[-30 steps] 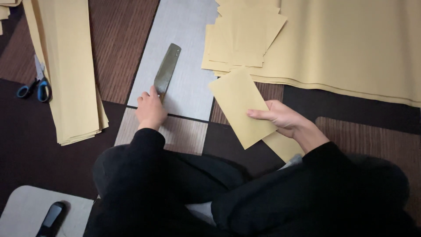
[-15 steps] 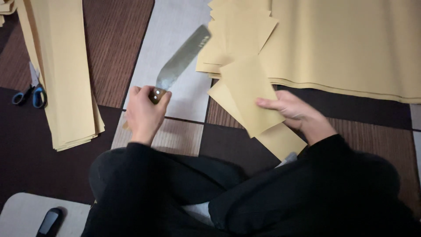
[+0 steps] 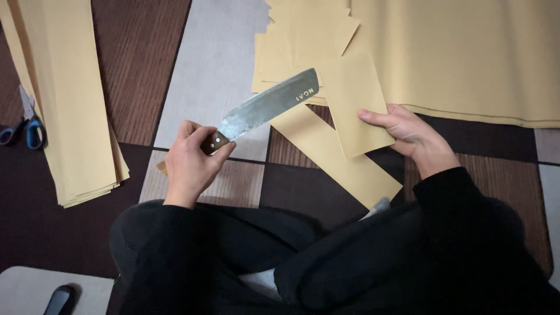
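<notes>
Your left hand (image 3: 189,166) was wrapped tight around the wooden handle of the knife (image 3: 265,108), its broad blade angled up toward the folded sheet (image 3: 356,102). Your right hand (image 3: 411,137) pinched that yellow sheet by its lower right edge, above the floor (image 3: 210,70). The knife looked heavy and stiff, best held at the handle; the sheet seemed light and floppy, likely to buckle unless gripped near the fold. Scissors (image 3: 23,125) lay far left beside a paper stack (image 3: 70,105).
</notes>
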